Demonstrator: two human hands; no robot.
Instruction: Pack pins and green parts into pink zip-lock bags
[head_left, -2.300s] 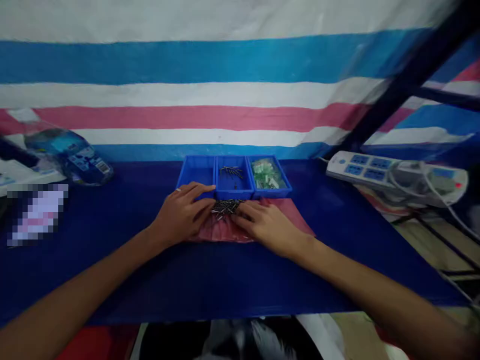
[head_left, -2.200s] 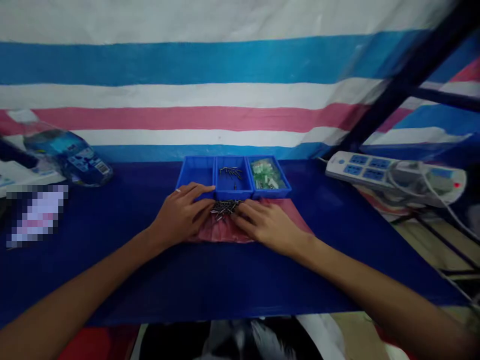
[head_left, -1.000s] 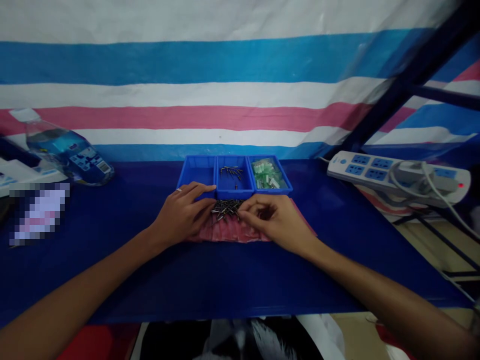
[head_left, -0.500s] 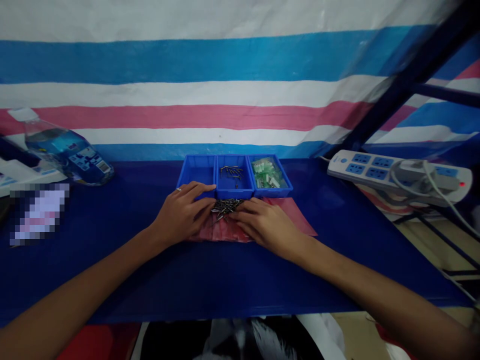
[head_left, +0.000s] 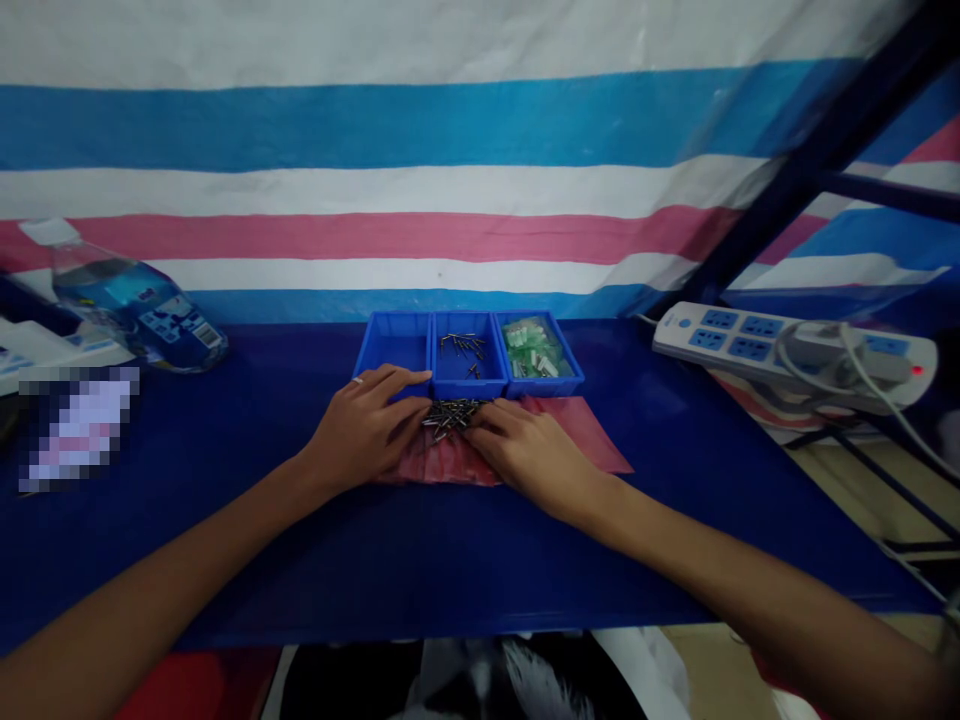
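A heap of dark metal screws (head_left: 450, 417) lies on a red plastic sheet or bag (head_left: 454, 465) in front of three joined blue trays. My left hand (head_left: 367, 420), wearing a ring, borders the heap on its left. Its fingers are stretched and apart, the index finger reaching along the left tray's front edge. From the right, my right hand (head_left: 536, 450) touches the screws with bent fingers drawn together; whatever its fingertips may pinch is hidden. Several loose screws (head_left: 463, 345) lie in the middle tray (head_left: 469, 388). Green-and-clear plastic packets (head_left: 534, 345) fill the right tray (head_left: 551, 385).
The left tray (head_left: 397, 340) shows its bare floor. A blue-labelled bottle (head_left: 161, 315) leans at the far left by a pixelated patch. On the right, a power strip (head_left: 787, 345) with plugs and white cables rests near a dark metal frame (head_left: 795, 190). A striped sheet (head_left: 435, 120) hangs behind.
My right hand has shifted slightly, its fingers drawing in more at the right side of the heap. Screws in the middle tray lie a little differently. My left hand stays put.
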